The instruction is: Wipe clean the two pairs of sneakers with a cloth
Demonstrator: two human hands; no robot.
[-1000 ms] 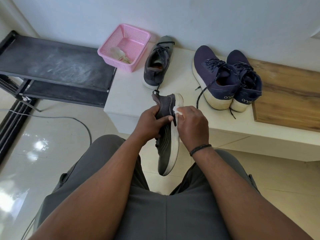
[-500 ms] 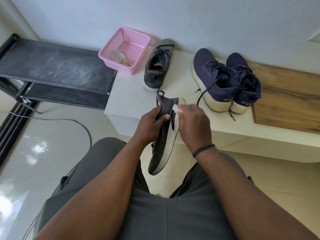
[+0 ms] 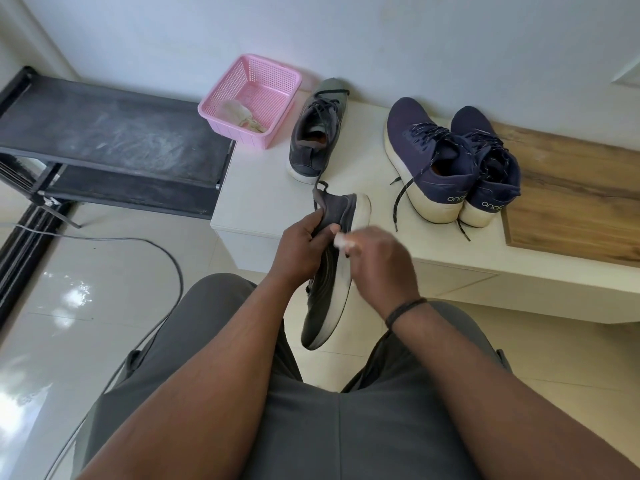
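Nearest, over the lap, the left hand (image 3: pixel 304 244) grips the grey sneaker (image 3: pixel 330 271) around its heel collar, thumb on the upper, holding it tilted on its side with the toe hanging down between the knees and the pale sole edge turned toward the right hand (image 3: pixel 377 268). The right hand's fingers are curled round a small white cloth (image 3: pixel 341 241), of which only a scrap shows at the fingertips, pressed against the side of the shoe near the heel.

To do this step well, I would keep the left grip firm so the shoe does not twist under pressure, and run the cloth along the sole edge in long strokes from heel to toe, turning the shoe to reach the other side. The cloth is bunched small, so refolding to a fresh face would likely stop dirt being smeared back on.

Beyond the hands, the bench (image 3: pixel 263 206) carries the rest. The other grey sneaker (image 3: pixel 317 133) stands toward its far left, heel toward the person. The navy pair (image 3: pixel 450 157) stands side by side in the middle, laces trailing toward the front edge. At the far left corner sits a pink basket (image 3: pixel 256 81) with a crumpled rag (image 3: pixel 239 112) inside. Three shoes appear to await wiping.
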